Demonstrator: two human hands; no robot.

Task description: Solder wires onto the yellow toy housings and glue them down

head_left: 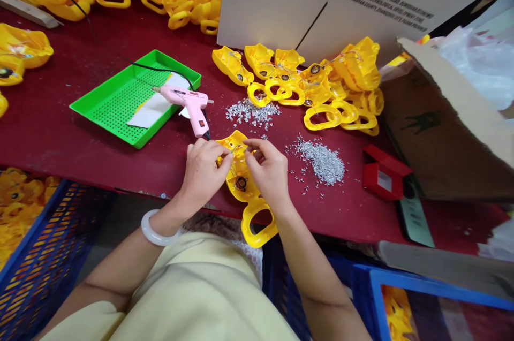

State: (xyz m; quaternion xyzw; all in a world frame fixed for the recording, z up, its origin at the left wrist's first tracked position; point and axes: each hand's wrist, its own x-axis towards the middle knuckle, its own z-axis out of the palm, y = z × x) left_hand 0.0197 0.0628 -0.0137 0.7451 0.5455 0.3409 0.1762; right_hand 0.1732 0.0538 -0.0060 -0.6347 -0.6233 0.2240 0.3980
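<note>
A yellow plastic shell lies open side up at the table's front edge, its ring handle hanging past the edge. Inside it sit a small round speaker and thin wires. At the shell's left rim, my left hand is closed, thumb and forefinger pinched at the wires. From the right, my right hand also pinches at the wires, its fingers curled over the shell. The fingertips partly hide the wires. Just beyond my left hand lies a pink glue gun, its nozzle over a green tray.
Loose screws lie right, small clear pieces behind. More yellow shells line the back before a white carton. A red box and torn cardboard stand right. A blue crate is below left.
</note>
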